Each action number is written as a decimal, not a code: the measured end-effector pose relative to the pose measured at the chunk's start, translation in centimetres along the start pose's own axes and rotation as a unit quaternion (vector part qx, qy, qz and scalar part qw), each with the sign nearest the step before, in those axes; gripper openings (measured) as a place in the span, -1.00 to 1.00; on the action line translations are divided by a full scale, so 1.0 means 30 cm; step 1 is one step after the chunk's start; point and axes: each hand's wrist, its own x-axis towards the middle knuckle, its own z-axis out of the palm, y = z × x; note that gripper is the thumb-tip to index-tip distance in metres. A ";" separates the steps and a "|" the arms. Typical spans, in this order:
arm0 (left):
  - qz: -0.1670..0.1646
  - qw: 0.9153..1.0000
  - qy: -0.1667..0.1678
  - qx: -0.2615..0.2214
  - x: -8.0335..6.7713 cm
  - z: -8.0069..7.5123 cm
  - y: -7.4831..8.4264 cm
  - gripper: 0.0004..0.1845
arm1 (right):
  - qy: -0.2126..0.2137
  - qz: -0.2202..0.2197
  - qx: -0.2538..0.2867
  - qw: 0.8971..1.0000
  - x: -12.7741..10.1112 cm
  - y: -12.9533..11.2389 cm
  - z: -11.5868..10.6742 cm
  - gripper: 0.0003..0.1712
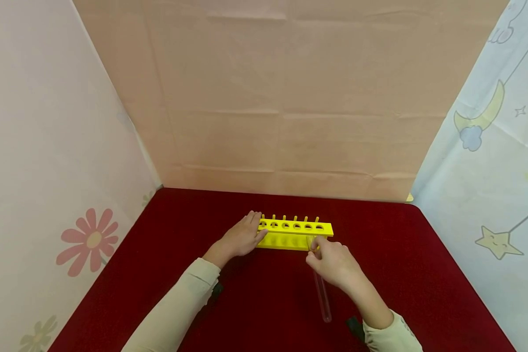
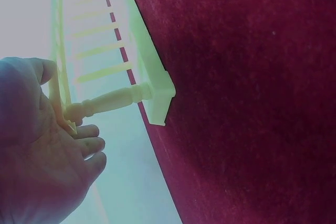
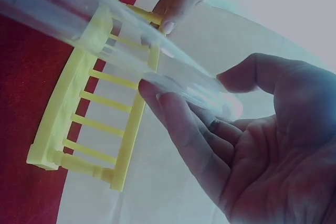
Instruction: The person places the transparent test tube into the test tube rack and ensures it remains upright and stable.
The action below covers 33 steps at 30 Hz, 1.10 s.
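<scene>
A yellow test tube rack (image 1: 296,232) stands on the dark red tabletop, with a row of holes along its upper plate and pegs at the back. My left hand (image 1: 242,236) grips the left end of that upper plate, thumb in front; the left wrist view shows the fingers around its corner (image 2: 68,121). In front of the rack's right end, my right hand (image 1: 336,263) pinches a clear test tube (image 1: 322,299) near one end. The tube slants down toward me from the fingers. In the right wrist view the thumb and fingertips hold the tube (image 3: 173,69), which crosses in front of the rack.
Dark red cloth (image 1: 255,303) covers the table. A tan sheet (image 1: 281,98) hangs behind it, with a flower-print curtain (image 1: 70,146) to the left and a moon-and-star curtain (image 1: 484,186) to the right.
</scene>
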 end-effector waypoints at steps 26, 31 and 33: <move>0.005 1.000 0.004 -0.004 -0.001 0.000 -0.002 -0.22 | 0.070 -0.030 0.038 0.996 0.008 -0.029 -0.030 -0.76; 0.004 1.000 0.003 -0.004 -0.002 -0.002 0.001 -0.22 | 0.077 -0.030 0.041 0.996 0.014 -0.035 -0.032 -0.73; 0.004 1.000 0.003 -0.003 -0.003 -0.003 0.002 -0.22 | 0.080 -0.031 0.043 0.995 0.016 -0.039 -0.034 -0.73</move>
